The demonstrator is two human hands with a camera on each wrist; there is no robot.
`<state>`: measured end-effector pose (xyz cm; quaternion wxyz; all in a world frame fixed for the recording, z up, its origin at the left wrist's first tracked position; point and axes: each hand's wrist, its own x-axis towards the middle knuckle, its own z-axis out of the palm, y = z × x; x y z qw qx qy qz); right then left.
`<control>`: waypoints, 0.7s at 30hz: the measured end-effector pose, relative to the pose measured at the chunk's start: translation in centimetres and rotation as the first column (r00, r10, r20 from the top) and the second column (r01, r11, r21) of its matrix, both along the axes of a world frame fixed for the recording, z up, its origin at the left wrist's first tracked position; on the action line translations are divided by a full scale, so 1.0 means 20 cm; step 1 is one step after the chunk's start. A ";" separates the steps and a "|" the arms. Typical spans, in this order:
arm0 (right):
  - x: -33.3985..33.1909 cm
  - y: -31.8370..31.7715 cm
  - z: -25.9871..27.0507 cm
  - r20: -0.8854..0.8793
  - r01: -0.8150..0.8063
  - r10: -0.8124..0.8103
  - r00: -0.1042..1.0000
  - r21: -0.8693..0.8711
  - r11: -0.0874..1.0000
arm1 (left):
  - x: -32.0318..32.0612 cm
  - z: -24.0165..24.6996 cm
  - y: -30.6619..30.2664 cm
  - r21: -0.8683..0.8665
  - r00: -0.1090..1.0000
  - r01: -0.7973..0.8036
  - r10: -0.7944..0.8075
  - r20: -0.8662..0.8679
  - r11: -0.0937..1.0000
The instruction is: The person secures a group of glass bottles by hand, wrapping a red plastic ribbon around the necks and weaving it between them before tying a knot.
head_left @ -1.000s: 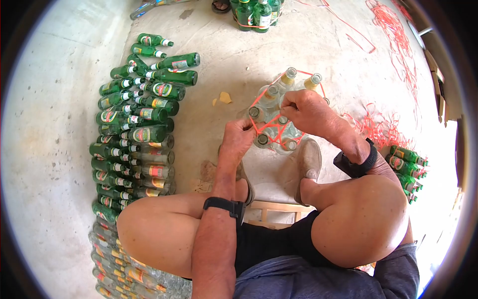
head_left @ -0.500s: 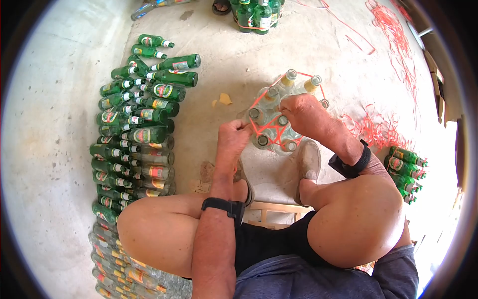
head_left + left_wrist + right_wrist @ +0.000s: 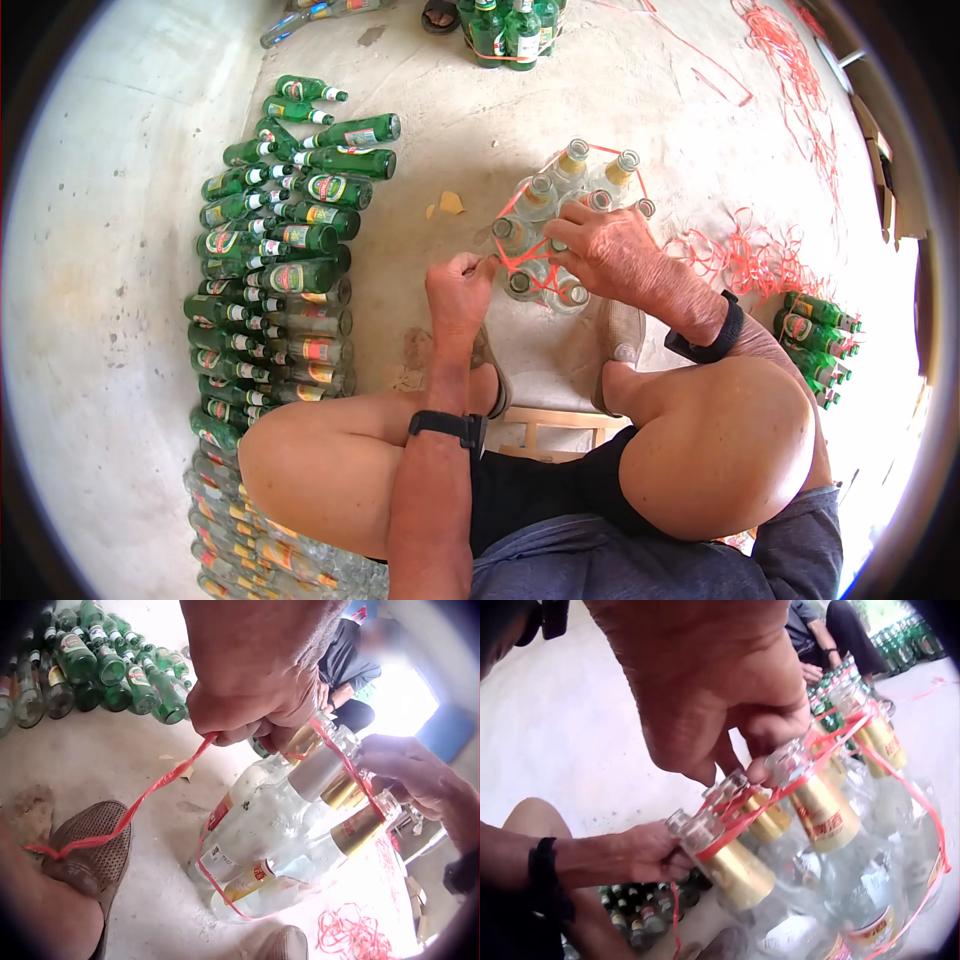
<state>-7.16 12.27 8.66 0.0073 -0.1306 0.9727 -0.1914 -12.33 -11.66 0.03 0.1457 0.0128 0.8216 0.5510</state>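
In the head view a cluster of clear glass bottles [image 3: 536, 196] stands upright on the floor, with red plastic cord [image 3: 166, 780] around it and crossing between the necks. My left hand [image 3: 458, 300], at the cluster's left side, grips the cord with curled fingers; a loose tail hangs from it past the shoe. My right hand [image 3: 610, 250] is over the bottle tops, its bent fingers [image 3: 759, 771] down among the necks, right at the cord. Whether those fingers pinch the cord I cannot tell. Gold foil [image 3: 823, 817] wraps the necks in the right wrist view.
Green bottles [image 3: 330, 188] lie stacked along the left, clear ones nearer me. Another tied green bundle [image 3: 522, 42] stands at the far side. Tangled red cord [image 3: 745, 255] and more green bottles [image 3: 815, 330] lie to the right. A person [image 3: 349, 667] sits opposite.
My left hand has drawn slightly left and down, away from the bottles. My right hand has shifted a little down, its fingers now more spread over the necks than in the earlier closed fist.
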 end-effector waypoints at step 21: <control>0.05 -0.20 -0.05 -0.247 -0.235 0.257 0.934 0.114 0.965 | 0.02 -0.15 -0.04 0.075 0.999 -0.001 -0.002 0.041 0.997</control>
